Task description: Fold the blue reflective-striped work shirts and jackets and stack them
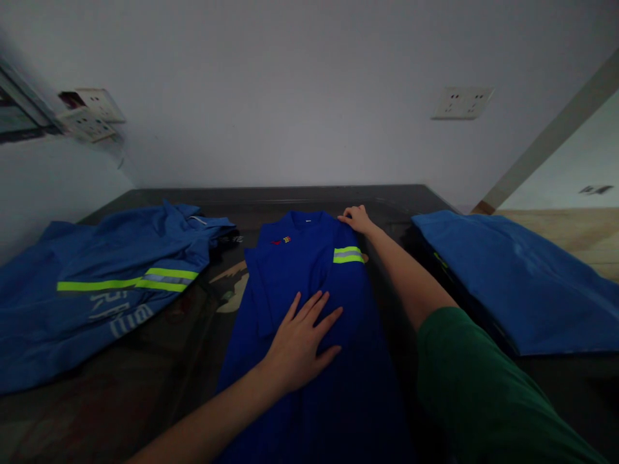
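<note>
A dark blue garment (pixel 309 277) lies on the dark table (pixel 271 195), its collar toward the wall. It has a small red and yellow emblem and a yellow-green and silver band on the right side. Its sides are folded inward. My left hand (pixel 307 335) rests flat on the middle of the garment, fingers spread. At the garment's upper right shoulder, my right hand (pixel 356 219) has its fingers bent and pressed together on the edge of the cloth.
At the left lies a crumpled blue garment (pixel 130 251) with reflective bands and pale lettering. A folded blue garment (pixel 522 277) is at the right. The wall (pixel 290 96) behind carries sockets (pixel 463 103).
</note>
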